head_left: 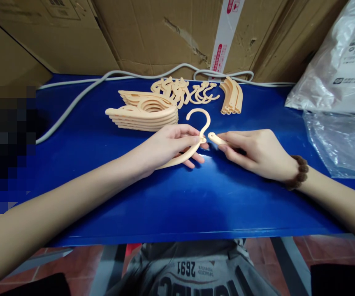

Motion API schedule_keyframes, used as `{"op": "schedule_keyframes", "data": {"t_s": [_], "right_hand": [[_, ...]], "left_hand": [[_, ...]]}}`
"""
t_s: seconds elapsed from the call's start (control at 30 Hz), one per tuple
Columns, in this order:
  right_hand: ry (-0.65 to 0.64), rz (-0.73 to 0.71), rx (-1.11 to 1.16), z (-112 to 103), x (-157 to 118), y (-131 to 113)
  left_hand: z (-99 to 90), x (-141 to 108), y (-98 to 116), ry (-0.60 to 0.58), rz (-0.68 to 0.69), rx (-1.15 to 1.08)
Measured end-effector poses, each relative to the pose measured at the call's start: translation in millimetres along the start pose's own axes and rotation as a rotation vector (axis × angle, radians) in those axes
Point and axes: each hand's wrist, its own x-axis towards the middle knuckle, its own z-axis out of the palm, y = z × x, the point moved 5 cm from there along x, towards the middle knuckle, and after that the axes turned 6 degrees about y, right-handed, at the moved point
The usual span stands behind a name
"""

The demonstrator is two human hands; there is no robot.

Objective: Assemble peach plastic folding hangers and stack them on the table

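My left hand [182, 142] pinches a cream plastic hanger piece near its joint, where a curved arm [187, 156] meets an upright hook [206, 119]. Its other fingers spread out beneath. Just to the right, my right hand [248, 150] is closed on a second hanger arm [216, 138], whose holed round end points at the joint with a small gap between. The rest of that arm is hidden by my fingers. Behind my left hand sits a stack of hanger pieces [143, 117]. Loose hooks [203, 92] and a bundle of curved arms [232, 96] lie farther back.
A blue table [171, 205] carries everything. Along its back runs a grey cable [109, 76] before cardboard boxes [165, 37]. More cream curved pieces [172, 90] lie beside the hooks. Clear plastic bags [334, 70] occupy the right side.
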Motion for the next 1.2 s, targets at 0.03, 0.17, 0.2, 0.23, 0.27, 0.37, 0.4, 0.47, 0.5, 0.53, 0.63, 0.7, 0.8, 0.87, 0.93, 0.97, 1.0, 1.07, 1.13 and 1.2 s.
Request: {"op": "schedule_keyframes", "data": {"t_s": [0.03,0.17,0.2,0.23,0.27,0.37,0.4,0.47,0.5,0.53,0.63,0.7,0.8,0.87,0.93,0.97,1.0,1.07,1.13,1.2], "right_hand": [[-0.004,-0.012,-0.005,0.6,-0.3,-0.3],[-0.004,-0.071,-0.021,1.8,-0.8,-3.4],[-0.009,-0.08,-0.025,2.3,-0.8,-3.9],[-0.011,-0.084,-0.031,2.6,-0.9,-4.1],[-0.014,-0.084,-0.037,2.9,-0.9,-4.1],[-0.018,-0.08,-0.054,3.3,-1.5,-3.7],[-0.021,-0.081,-0.057,3.5,-1.8,-3.8],[-0.027,-0.082,-0.067,4.0,-2.7,-4.4],[-0.027,-0.08,-0.078,4.1,-3.0,-4.8],[-0.025,-0.078,-0.093,4.3,-3.3,-5.2],[-0.009,-0.08,-0.162,4.7,-3.5,-6.1],[0.008,-0.09,-0.209,4.6,-3.3,-6.6],[0.043,-0.121,-0.258,3.6,-2.6,-8.3],[0.066,-0.142,-0.285,2.6,-2.2,-10.0],[0.083,-0.152,-0.31,1.8,-2.0,-11.7],[0.09,-0.153,-0.319,1.5,-2.0,-12.3],[0.095,-0.154,-0.326,1.4,-1.9,-12.9],[0.108,-0.16,-0.331,1.3,-1.9,-13.8],[0.119,-0.174,-0.331,1.6,-1.8,-14.5],[0.123,-0.185,-0.326,2.0,-1.8,-15.0]], "left_hand": [[-0.3,0.3,0.1,0.006,0.004,-0.012],[-0.8,1.3,-0.6,0.019,0.019,-0.027],[-0.9,1.5,-0.9,0.02,0.023,-0.028],[-1.1,1.7,-1.1,0.019,0.027,-0.03],[-1.2,1.9,-1.5,0.017,0.028,-0.033],[-2.3,2.7,-3.1,0.009,0.028,-0.046],[-2.8,3.0,-3.6,0.008,0.029,-0.048],[-3.8,3.2,-4.3,0.007,0.035,-0.048],[-4.1,3.1,-4.3,0.004,0.04,-0.045],[-4.1,3.1,-4.2,-0.001,0.043,-0.04],[-3.2,2.7,-3.7,-0.02,0.035,-0.017],[-2.5,2.6,-3.2,-0.027,0.024,-0.007],[-2.7,2.5,-2.6,-0.021,0.02,-0.003],[-3.9,2.4,-2.9,-0.011,0.017,0.002],[-5.2,2.4,-3.4,-0.009,0.014,0.011],[-5.6,2.4,-3.6,-0.014,0.013,0.016],[-5.8,2.5,-3.9,-0.021,0.011,0.021],[-6.1,2.6,-4.3,-0.032,0.007,0.021],[-6.1,2.7,-4.8,-0.039,0.003,0.01],[-6.2,2.6,-5.1,-0.043,0.001,-0.003]]}}
